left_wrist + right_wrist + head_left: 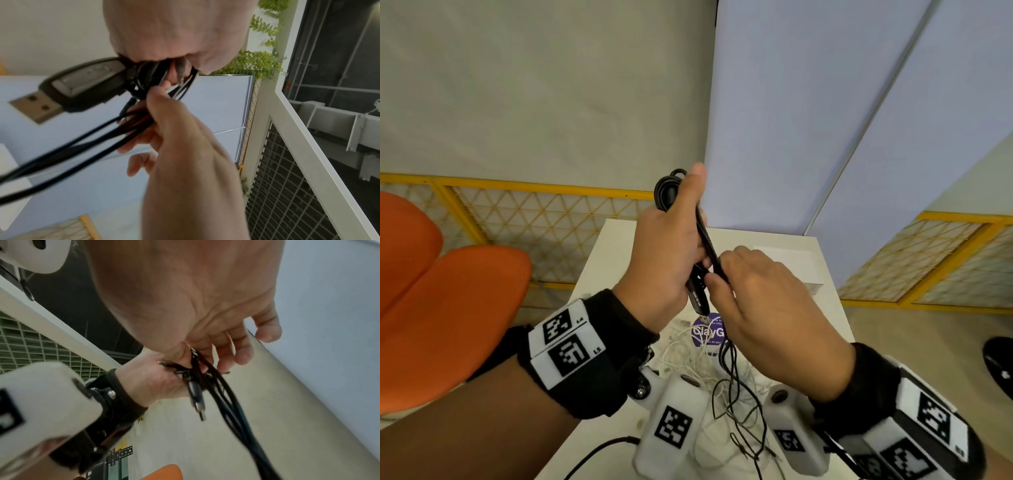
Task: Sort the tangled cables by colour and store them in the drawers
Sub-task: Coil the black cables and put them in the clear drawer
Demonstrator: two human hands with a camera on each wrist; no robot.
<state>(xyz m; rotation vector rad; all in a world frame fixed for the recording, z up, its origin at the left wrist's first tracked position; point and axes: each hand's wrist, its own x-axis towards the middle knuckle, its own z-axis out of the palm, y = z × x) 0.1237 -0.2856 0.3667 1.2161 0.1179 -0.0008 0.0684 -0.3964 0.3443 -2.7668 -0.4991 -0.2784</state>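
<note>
A bundled black cable (667,192) is held up above the white table (599,274). My left hand (671,246) grips the bundle in its fist, with a loop sticking out at the top. The cable's USB plug (698,303) hangs just under that fist and shows large in the left wrist view (47,94). My right hand (753,291) pinches the cable's strands (232,410) right beside the left palm (174,32). A thin black cable (734,387) trails down from the right hand. Tangled white cables (685,356) lie on the table below.
A white box (787,263) stands at the table's back right. A purple round label (705,334) lies among the white cables. Orange seats (458,308) are to the left. A yellow mesh fence (544,219) runs behind the table.
</note>
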